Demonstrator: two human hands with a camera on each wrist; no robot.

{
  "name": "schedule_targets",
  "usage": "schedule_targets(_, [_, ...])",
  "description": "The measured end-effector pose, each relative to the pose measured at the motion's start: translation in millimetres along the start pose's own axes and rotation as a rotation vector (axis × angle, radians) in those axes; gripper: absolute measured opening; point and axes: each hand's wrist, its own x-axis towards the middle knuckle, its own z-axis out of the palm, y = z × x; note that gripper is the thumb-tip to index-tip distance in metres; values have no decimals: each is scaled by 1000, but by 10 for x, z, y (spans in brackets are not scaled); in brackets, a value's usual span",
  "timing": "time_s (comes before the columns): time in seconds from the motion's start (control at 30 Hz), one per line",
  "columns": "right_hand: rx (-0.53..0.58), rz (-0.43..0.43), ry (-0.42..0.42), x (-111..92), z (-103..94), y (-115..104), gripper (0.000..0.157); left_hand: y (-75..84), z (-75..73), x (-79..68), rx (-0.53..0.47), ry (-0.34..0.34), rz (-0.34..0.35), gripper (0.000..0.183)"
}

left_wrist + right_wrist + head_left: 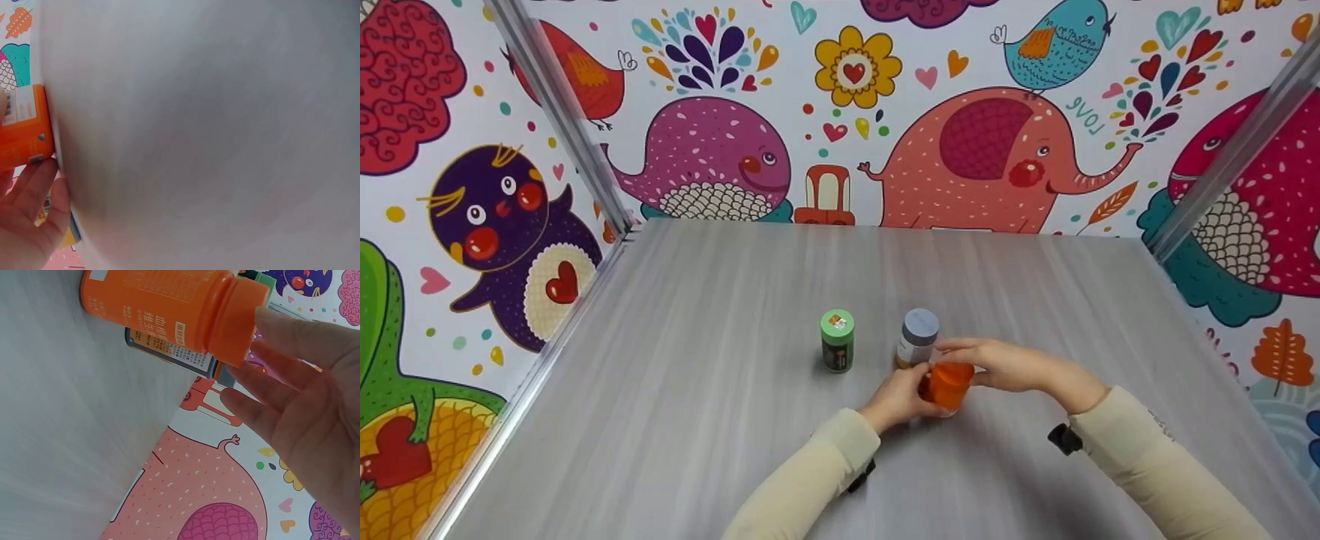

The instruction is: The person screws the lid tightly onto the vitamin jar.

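Note:
In the head view, an orange pill bottle (949, 384) stands on the table between both hands. My left hand (901, 397) grips its body from the left, and in the left wrist view fingers (34, 194) lie close beside the bottle's base. Over its top, my right hand (1011, 365) has thumb and fingers at the orange cap (243, 320); the thumb meets its rim while other fingers reach round the far side. White print and a pale label show on the orange plastic. Just behind stands a grey-capped bottle (920, 330), partly hidden by the hands.
A green-capped jar (838, 341) stands upright to the left of the other two containers. The grey wood-grain table (697, 360) is bounded by printed cartoon panels (720, 150) and metal corner posts (562, 112).

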Motion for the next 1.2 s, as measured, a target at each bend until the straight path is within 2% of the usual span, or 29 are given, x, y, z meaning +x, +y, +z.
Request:
schedule_targets(0.23, [-13, 12, 29, 10, 34, 2, 40, 2, -3, -4, 6, 1, 9, 53])
schedule_targets(0.5, [-53, 137, 90, 20, 97, -8, 39, -4, -5, 3, -23, -13, 6, 54])
schedule_targets(0.8, [-94, 282, 147, 30, 176, -26, 46, -5, -7, 11, 1, -15, 13, 54])
schedule_targets(0.9, [-73, 272, 136, 16, 170, -10, 54, -8, -2, 14, 6, -16, 11, 54])
schedule_targets(1.03, [-8, 185, 87, -13, 114, 13, 63, -7, 1, 9, 1, -8, 9, 53])
schedule_targets(1.2, [13, 92, 9, -37, 60, 17, 58, 1, -1, 1, -14, -4, -5, 53])
